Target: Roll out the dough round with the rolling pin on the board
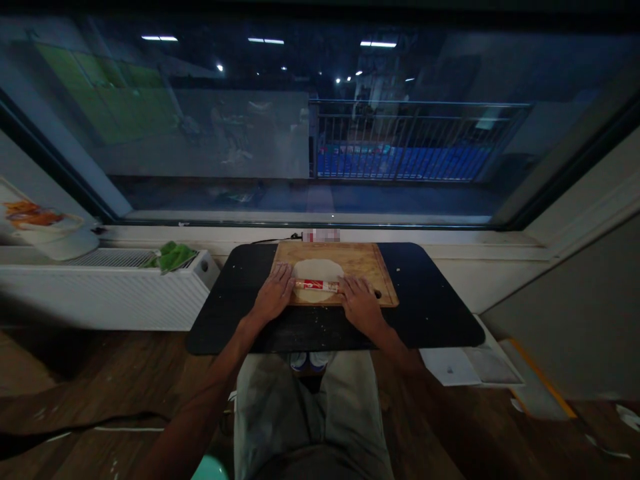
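Observation:
A flat round of pale dough (319,269) lies on a wooden cutting board (360,255). Across its near half rests a rolling pin (320,285) with a red and white wrapper or label around its middle. My left hand (275,291) is closed over the pin's left end, fingers pointing forward over the board. At the right end my right hand (359,297) holds the pin in the same way, close to the board's dark hole. Both palms hide the pin's ends.
A black table (420,287) carries the board and is specked with pale crumbs. Left of it, a green cloth (173,256) lies on a white radiator (150,293), with a white bucket-like container (60,237) farther left. A window sill (425,252) runs behind.

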The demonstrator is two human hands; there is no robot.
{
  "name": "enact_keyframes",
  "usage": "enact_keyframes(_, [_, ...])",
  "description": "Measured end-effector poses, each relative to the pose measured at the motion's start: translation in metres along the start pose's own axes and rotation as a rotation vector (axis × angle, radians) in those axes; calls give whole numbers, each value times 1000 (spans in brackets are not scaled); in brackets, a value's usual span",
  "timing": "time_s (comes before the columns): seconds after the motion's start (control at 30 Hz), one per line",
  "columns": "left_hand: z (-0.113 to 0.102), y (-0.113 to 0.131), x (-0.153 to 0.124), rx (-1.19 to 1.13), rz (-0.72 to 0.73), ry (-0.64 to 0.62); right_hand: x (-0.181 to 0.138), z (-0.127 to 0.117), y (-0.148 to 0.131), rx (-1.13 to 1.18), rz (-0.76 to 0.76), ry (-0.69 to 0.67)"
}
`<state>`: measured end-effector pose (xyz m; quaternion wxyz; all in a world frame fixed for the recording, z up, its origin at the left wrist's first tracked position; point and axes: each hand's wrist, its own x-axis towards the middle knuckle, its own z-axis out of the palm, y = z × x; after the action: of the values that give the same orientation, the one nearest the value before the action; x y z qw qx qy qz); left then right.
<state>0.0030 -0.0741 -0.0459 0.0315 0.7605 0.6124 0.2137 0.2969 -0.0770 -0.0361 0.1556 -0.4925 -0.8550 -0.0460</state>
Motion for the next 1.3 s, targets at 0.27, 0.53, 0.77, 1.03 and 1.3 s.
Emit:
enact_keyframes(0.27, [-12, -18, 27, -225, -261, 113, 14, -3, 48, -42, 65, 20])
enact_keyframes(0.53, [5, 26, 96, -114, -19, -194, 41, 15, 86, 148, 268, 229])
enact_keyframes(0.77, [23, 50, 134, -96, 104, -386, 41, 19, 80, 177, 279, 198])
enact_keyframes(1.03, [31, 14, 161, -450, 9, -497, 34, 28, 79, 161, 227, 185])
enact_keyframes(1.3, [35, 32, 186, -495, 151, -703, 32, 39, 86, 243, 220, 261])
